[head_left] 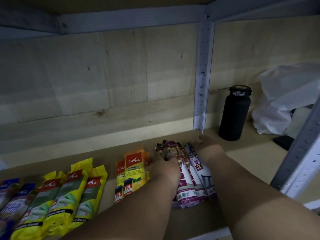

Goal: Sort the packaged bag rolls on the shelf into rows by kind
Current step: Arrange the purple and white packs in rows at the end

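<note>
A dim storeroom: slotted metal shelving [201, 84], plywood backing [103, 75], rows of packaged bag rolls [133, 174]

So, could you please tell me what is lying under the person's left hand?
The left hand rests on the purple-and-white packaged bag rolls. Their upper middle is covered by the hand; the crimped ends show beyond it.

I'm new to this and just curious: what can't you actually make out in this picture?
- Blue packs: cut off by the head view's left edge.
- Right hand fingertips: hidden behind the purple packs.
- White plastic bag contents: hidden by the bag itself.
</note>
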